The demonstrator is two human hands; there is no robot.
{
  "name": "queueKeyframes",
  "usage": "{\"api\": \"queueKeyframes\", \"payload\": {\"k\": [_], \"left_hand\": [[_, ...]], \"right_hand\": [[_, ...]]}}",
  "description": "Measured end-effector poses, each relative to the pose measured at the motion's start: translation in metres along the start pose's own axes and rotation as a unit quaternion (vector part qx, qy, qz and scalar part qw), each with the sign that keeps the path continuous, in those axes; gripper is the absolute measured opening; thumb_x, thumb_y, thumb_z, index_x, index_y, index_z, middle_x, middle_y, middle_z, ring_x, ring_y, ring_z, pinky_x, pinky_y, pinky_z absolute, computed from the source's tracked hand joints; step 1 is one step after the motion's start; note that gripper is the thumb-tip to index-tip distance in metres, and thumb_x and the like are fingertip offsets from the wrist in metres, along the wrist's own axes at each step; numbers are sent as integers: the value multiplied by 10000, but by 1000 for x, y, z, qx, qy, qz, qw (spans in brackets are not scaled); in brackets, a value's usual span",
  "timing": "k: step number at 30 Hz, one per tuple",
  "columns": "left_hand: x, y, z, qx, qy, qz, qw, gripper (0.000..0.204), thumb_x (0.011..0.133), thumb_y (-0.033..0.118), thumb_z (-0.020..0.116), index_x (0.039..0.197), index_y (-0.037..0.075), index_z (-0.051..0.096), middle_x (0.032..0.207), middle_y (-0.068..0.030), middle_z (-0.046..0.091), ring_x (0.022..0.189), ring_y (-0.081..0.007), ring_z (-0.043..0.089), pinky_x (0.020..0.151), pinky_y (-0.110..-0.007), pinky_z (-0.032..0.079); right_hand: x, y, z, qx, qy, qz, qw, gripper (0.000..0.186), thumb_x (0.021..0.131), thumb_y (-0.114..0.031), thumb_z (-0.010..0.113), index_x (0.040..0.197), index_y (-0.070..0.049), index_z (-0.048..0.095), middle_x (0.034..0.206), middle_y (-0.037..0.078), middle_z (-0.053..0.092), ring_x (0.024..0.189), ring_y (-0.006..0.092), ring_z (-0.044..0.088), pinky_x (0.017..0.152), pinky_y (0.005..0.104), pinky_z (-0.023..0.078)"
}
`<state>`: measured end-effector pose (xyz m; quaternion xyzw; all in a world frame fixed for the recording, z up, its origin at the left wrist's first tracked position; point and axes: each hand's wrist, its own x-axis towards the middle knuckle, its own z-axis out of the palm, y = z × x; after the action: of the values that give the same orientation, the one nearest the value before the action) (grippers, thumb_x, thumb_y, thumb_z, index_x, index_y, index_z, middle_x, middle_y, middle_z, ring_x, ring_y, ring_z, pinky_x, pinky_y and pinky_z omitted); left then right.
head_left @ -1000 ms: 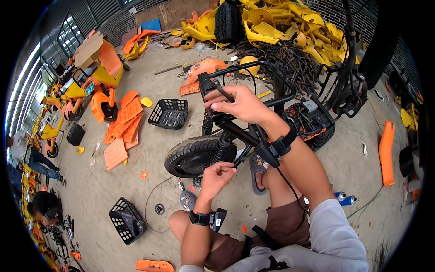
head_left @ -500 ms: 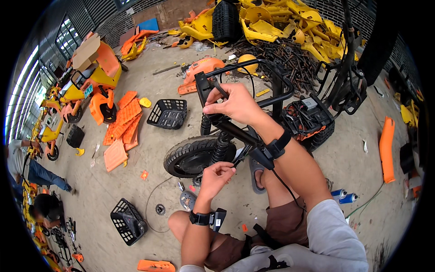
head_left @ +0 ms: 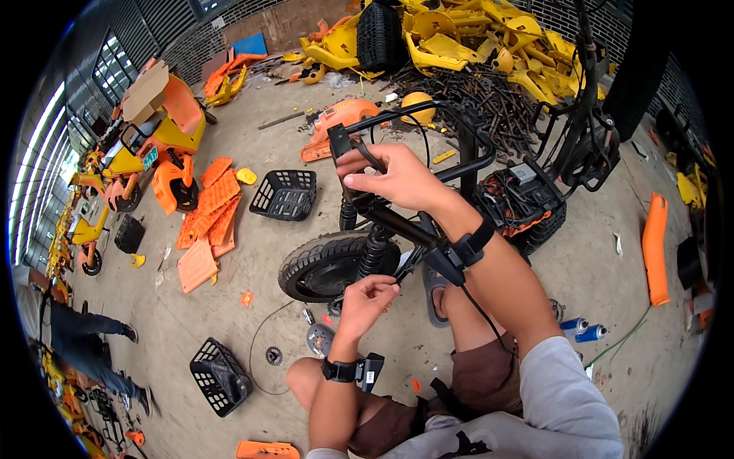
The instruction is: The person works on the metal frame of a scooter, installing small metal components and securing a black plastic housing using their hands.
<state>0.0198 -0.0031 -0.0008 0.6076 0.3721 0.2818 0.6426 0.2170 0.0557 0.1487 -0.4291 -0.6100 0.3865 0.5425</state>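
A black two-wheeler frame (head_left: 474,138) stands in front of me, with a tyre (head_left: 302,264) and spring shock absorber (head_left: 371,252). My right hand (head_left: 394,174) is up at the top of the fork, its fingers closed on a dark slim bar by the black bracket (head_left: 338,138). Lower down, my left hand (head_left: 369,300) pinches a thin black part, perhaps a cable, beside the shock absorber. Wiring and a battery compartment (head_left: 512,195) show at the right.
Black baskets (head_left: 283,195) (head_left: 219,376), stacked orange panels (head_left: 197,264) and orange-yellow scooters (head_left: 176,115) lie or stand leftward, near a walking person (head_left: 92,344). A yellow-parts pile (head_left: 432,42) is behind; an orange panel (head_left: 654,249) and spray cans (head_left: 589,333) are rightward.
My hands stay in nearly the same places, the right one shifting slightly. At the far left, the person in jeans has walked nearer, toward the lower basket.
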Motion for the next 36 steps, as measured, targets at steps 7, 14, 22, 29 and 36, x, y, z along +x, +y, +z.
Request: {"api": "queueKeyframes", "payload": {"k": [7,14,22,29,36], "left_hand": [[0,-2,1,-1,-1,-6,1000,210,880,120,734,1036,-15,696,799,-19,687,657,-62,603,577,-218,489],[0,-1,0,-3,-2,-4,1000,212,876,136,739,1032,-3,701,796,-11,686,663,-58,606,567,-214,484],[-3,6,0,-5,1,-18,1000,201,885,87,725,1045,-29,689,810,-36,694,642,-70,596,578,-224,488],[-3,0,-2,-1,-1,-7,1000,222,883,147,739,1039,-6,697,790,-10,685,661,-59,607,563,-213,483],[-3,-2,-4,-4,-2,-1,1000,224,884,148,738,1039,-9,696,793,-15,689,659,-60,609,567,-211,486]], "right_hand": [[-5,-13,0,-78,6,40,996,297,868,-97,732,1135,18,673,1010,86,734,918,109,671,842,266,529],[-2,7,-7,51,-27,6,998,313,820,-106,778,1091,19,681,978,83,733,912,109,661,801,252,512],[0,4,1,-21,19,-38,999,241,822,-77,773,1031,18,701,940,82,735,901,116,676,813,267,535],[-3,-1,0,-82,12,21,996,275,850,-100,755,1086,27,692,986,97,734,905,122,678,822,273,536],[-2,4,-4,47,-16,14,999,297,835,-117,771,1090,13,691,954,67,727,911,110,663,824,270,526]]}}
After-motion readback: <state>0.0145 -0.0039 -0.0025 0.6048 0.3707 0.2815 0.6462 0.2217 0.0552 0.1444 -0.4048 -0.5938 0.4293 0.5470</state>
